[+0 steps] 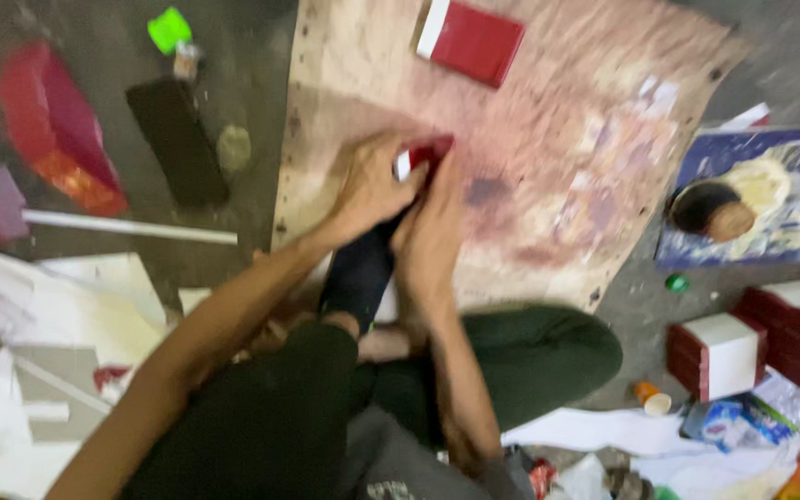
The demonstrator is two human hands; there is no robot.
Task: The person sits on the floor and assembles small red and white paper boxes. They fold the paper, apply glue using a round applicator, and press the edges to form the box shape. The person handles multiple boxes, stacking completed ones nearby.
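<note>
Two hands work together over one small red box (423,153) with a white edge, which sits on a stained brown board (548,139) lying on the floor. The left hand (372,185) curls over the box from the left, its fingers closed on the white end. The right hand (432,227) presses against the box from the right and below, fingers held together along its side. Most of the box is covered by the hands, so only a red corner and a strip of white show; the picture is blurred, and finer details cannot be told.

One more red box with a white edge (469,39) lies flat near the far edge of the board, well apart from the hands. At the right, on the floor, one white-topped box (719,352) stands beside a stack of red boxes (798,324), too blurred to count. One black flat slab (178,139) lies left of the board, with one green scrap (169,29) beyond it. One white rod (127,227) lies across the floor at the left. Loose white sheets (48,315) are piled at the lower left.
</note>
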